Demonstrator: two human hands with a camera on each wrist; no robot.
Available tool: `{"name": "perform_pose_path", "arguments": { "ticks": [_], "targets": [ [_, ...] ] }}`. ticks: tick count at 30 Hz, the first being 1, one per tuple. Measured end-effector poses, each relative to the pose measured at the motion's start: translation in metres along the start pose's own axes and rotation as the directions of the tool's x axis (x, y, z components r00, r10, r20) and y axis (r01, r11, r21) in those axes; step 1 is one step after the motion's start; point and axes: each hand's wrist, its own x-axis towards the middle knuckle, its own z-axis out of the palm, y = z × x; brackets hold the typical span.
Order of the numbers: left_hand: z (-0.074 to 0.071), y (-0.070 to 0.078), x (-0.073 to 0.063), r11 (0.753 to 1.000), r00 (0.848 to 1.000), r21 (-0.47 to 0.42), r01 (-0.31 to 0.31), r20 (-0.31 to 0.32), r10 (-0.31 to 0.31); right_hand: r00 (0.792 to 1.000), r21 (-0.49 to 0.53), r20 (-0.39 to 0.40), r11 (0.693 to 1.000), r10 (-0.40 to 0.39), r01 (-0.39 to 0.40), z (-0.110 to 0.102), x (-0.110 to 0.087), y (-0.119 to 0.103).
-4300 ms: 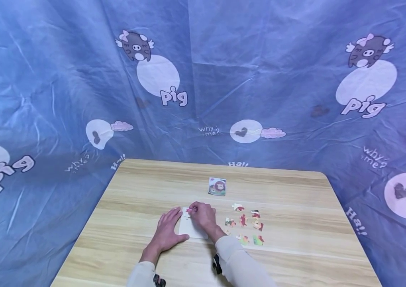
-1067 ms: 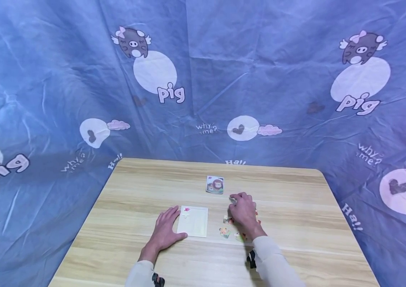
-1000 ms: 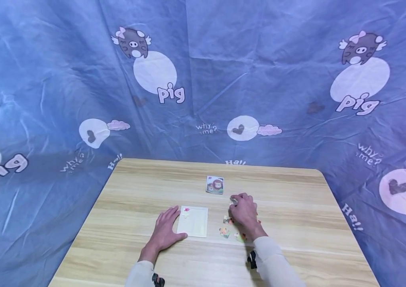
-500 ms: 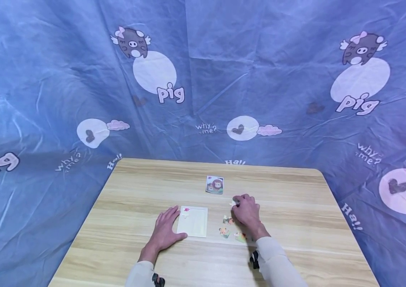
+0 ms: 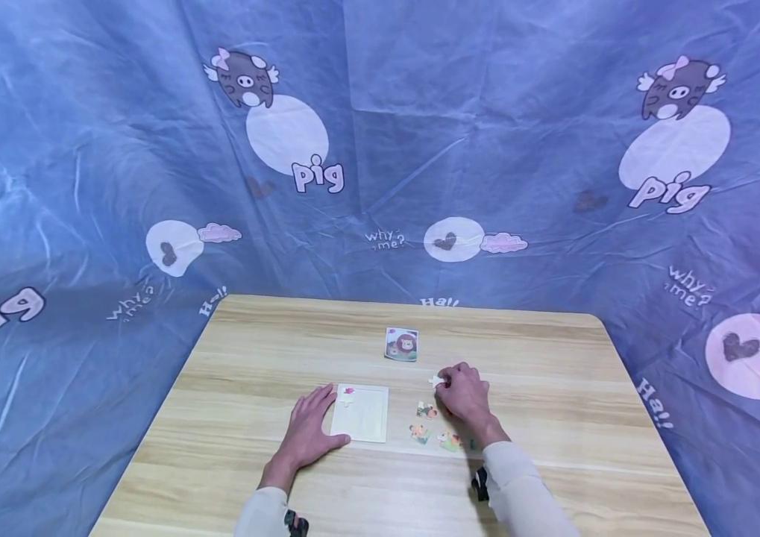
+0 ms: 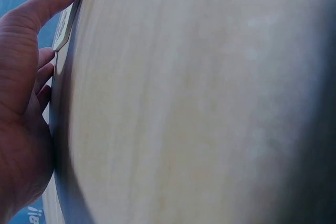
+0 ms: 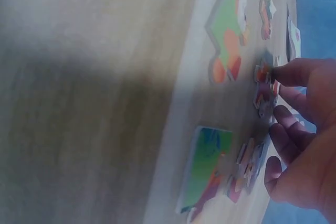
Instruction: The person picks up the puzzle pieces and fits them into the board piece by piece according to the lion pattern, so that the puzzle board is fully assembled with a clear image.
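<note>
The head view is bright, both wrist views dimmer and blurred

We log: backdrop (image 5: 406, 175) blue, pig-printed; table (image 5: 272, 343) pale, wood-grained; tray (image 5: 368, 418) white; corner piece (image 5: 347, 396) white and pink; loose pieces (image 7: 227, 30) green, orange, red; card (image 5: 402, 344) lion-printed

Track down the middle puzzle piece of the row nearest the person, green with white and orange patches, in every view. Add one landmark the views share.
Head: the green puzzle piece lies low, slightly right of centre.
Left wrist: not in this picture.
Right wrist: the green puzzle piece lies high, right of centre.
Shared landmark: the wooden table, in all three pictures.
</note>
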Motion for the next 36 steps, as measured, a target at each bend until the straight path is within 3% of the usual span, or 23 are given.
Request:
{"name": "perform_pose_path", "arguments": {
  "ticks": [12, 22, 29, 36],
  "targets": [
    [-0.0006, 0.0016, 0.0007, 1.0, 1.0, 0.0, 0.0, 0.002, 0.0, 0.998, -0.013, 0.063, 1.0, 0.018, -0.017, -0.0047, 0.0048, -0.0001],
    [-0.002, 0.0036, -0.0021, 0.999, 0.998, 0.006, -0.046, -0.041, 0.046, 0.999, -0.002, 0.046, 1.0, -0.003, 0.004, -0.0018, 0.0029, 0.0002],
    [-0.0031, 0.0037, -0.0021, 1.0, 0.999, 0.005, -0.029, -0.018, 0.029, 0.998, 0.009, 0.062, 1.0, -0.027, 0.026, -0.0038, 0.0062, 0.0004],
    [-0.0035, 0.0027, -0.0016, 0.999, 0.999, 0.014, -0.03, -0.018, 0.03, 0.998, 0.035, 0.01, 0.998, -0.057, 0.057, -0.0017, 0.0056, 0.0021]
  ]
}}
